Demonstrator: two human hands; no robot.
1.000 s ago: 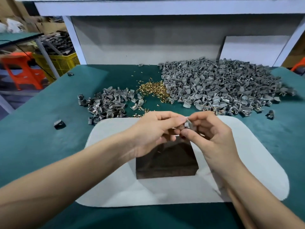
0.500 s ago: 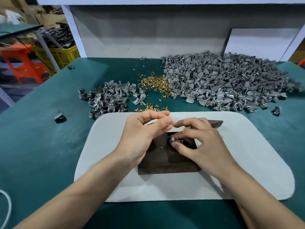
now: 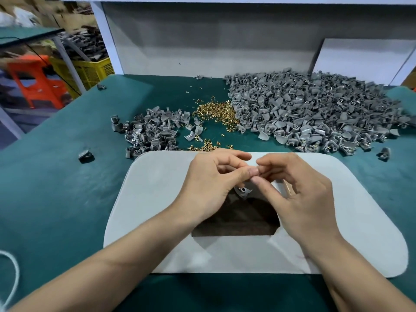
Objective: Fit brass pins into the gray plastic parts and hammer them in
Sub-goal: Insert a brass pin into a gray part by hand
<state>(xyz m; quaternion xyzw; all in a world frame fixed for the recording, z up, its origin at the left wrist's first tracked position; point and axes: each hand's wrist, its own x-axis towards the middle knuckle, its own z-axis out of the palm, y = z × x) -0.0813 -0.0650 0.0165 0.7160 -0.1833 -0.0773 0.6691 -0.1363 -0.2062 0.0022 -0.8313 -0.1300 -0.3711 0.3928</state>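
Note:
My left hand (image 3: 209, 185) and my right hand (image 3: 299, 199) meet fingertip to fingertip over a dark block (image 3: 238, 219) set in a white mat (image 3: 157, 199). Both thumbs and forefingers pinch at one spot, where a brass pin is all but hidden. Just below that spot a gray plastic part (image 3: 243, 191) sits at the block's far edge, hole facing up. Loose brass pins (image 3: 216, 111) lie in a heap further back. A big pile of gray parts (image 3: 315, 113) lies at the right and a smaller pile (image 3: 153, 129) at the left.
A wood-coloured piece (image 3: 287, 188) shows under my right fingers. Stray gray parts (image 3: 86, 155) (image 3: 383, 153) lie on the green table top (image 3: 56, 176). A white cord (image 3: 11, 278) curls at the lower left. A white panel (image 3: 360, 59) leans at the back.
My right hand has let go of the gray part on the block and risen to meet my left hand's pinch. The view has tilted slightly down.

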